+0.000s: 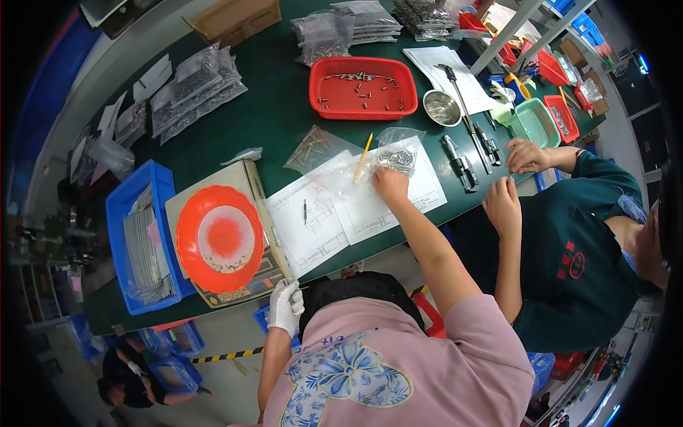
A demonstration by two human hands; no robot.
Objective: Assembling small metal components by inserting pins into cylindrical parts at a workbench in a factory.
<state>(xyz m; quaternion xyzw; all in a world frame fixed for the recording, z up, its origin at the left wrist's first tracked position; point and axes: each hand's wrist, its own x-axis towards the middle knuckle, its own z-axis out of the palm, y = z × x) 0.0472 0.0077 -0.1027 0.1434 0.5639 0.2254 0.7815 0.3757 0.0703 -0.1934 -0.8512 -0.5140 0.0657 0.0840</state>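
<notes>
My right hand [392,186] is bare and reaches over white drawing sheets [370,217]. Its curled fingers are closed at the edge of a clear plastic bag [400,158] of small metal parts. Beside the fingers, a yellow pencil [363,157] lies across the plastic. A second clear bag [311,149] holds long thin pieces. One small dark metal pin [305,212] rests on the left sheet. My left hand [286,307], in a white glove, is at the table's near edge beside a cardboard box [272,245]. Its fingers are curled; what they hold, if anything, is hidden.
An orange-red round dish [186,235] sits on the box, beside a blue tray [117,206]. Farther back stand a red bin [363,108] with small metal parts and a steel bowl [442,108]. Calipers [466,117] and a co-worker's hands [504,206] are at the right.
</notes>
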